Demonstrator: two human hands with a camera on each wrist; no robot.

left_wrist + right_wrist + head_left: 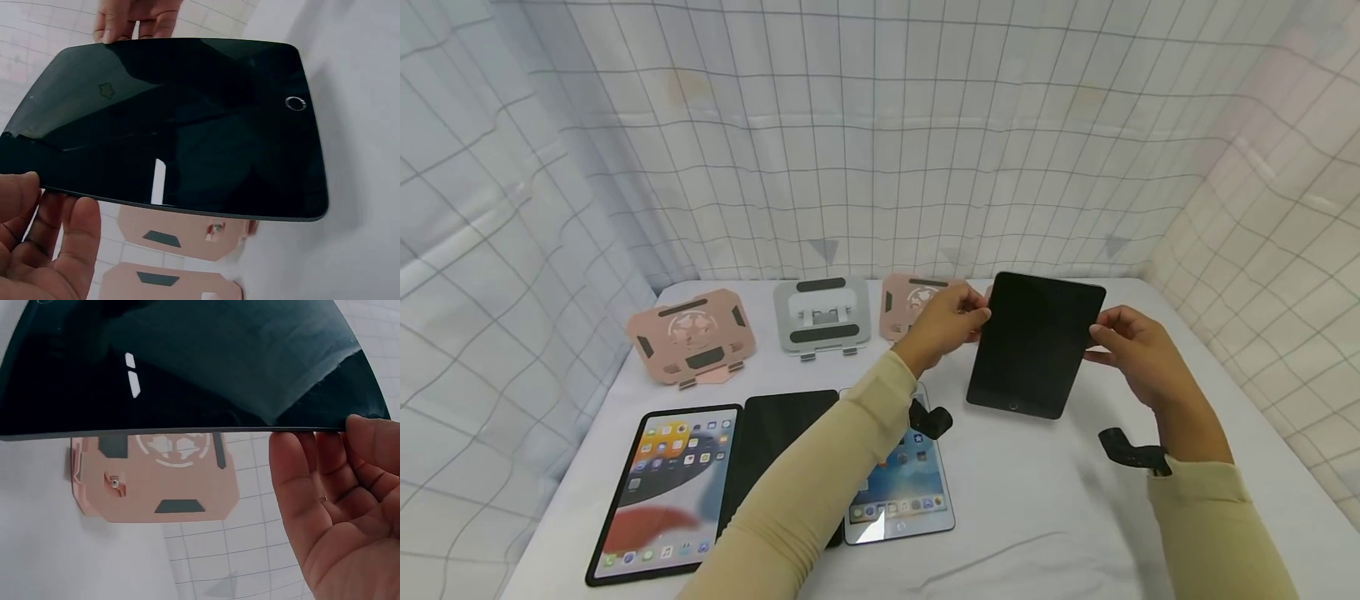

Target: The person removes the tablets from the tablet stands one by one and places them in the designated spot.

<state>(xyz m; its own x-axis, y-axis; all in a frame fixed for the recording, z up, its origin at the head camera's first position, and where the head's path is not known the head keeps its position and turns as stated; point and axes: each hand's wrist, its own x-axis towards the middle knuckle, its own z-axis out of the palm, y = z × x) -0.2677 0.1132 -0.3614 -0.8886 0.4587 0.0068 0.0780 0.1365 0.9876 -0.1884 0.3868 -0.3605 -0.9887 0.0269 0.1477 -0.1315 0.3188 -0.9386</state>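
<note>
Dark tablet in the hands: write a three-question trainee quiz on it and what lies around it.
1. True or false: the dark tablet is held by the left hand and the right hand at its two side edges.
2. How many stands are plainly seen at the back of the table: A two, B three, C five?
3. Fill in: of the tablets lying flat, the leftmost tablet has its screen ____.

Key
1. True; its screen is off.
2. B: a pink stand, a grey stand and a second pink stand partly behind the left hand.
3. Lit, showing app icons.
</note>
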